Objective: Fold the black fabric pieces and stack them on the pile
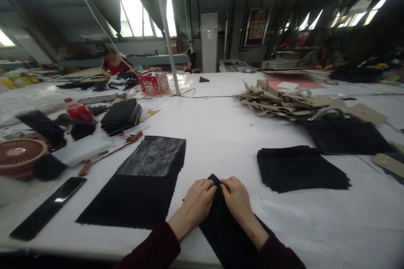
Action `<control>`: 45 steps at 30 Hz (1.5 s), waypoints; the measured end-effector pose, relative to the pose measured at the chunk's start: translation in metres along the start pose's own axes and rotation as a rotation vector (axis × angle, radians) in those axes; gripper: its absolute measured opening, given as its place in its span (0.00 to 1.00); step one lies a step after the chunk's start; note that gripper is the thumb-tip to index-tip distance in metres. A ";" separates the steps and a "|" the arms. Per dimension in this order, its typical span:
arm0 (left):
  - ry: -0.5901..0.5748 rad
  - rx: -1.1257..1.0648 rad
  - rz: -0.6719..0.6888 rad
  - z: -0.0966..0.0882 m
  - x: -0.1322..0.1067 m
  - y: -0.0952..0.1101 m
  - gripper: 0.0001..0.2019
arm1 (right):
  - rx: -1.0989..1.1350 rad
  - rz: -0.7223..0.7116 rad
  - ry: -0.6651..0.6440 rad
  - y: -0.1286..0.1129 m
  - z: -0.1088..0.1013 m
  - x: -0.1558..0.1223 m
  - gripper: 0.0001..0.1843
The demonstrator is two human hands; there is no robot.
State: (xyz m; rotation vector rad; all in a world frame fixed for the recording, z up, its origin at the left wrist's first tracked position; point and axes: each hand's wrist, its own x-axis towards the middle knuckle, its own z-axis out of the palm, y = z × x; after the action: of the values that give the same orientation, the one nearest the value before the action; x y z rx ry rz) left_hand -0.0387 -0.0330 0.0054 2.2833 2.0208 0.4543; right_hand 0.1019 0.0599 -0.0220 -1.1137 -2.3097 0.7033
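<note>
A black fabric piece [223, 227] lies on the white table in front of me, its far corner pointing away. My left hand [199, 200] pinches its left edge near that corner, fingers curled. Opposite it, my right hand [237, 198] is closed on the right edge, with a narrow strip of fabric showing between the two hands. To the left is a stack of black fabric pieces [132, 197], the upper part of its top piece speckled grey. Another stack of black pieces [301, 169] sits to the right. My forearms cover part of the fabric.
At the left are a long black phone-like slab [49, 207], a brown round fan [21, 153] and a pile of black folded pieces [121, 113]. Beige bag parts [280, 101] and a black bag [347, 134] lie at the right. Two people sit farther back. A pole [167, 29] rises from the table.
</note>
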 end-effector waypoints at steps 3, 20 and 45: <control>0.047 -0.003 -0.031 0.008 -0.001 0.001 0.12 | -0.087 -0.119 0.109 0.006 0.010 -0.007 0.15; 0.094 -0.044 -0.059 0.026 0.006 -0.016 0.23 | -0.432 -0.317 0.160 0.006 0.024 -0.014 0.17; 0.106 -0.027 -0.100 0.037 0.004 -0.019 0.23 | -0.391 -0.427 0.181 0.008 0.026 -0.014 0.17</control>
State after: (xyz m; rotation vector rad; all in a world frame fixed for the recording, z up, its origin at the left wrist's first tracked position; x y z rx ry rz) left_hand -0.0476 -0.0212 -0.0335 2.1738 2.1514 0.6029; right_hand 0.0978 0.0463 -0.0493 -0.7504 -2.4641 -0.0105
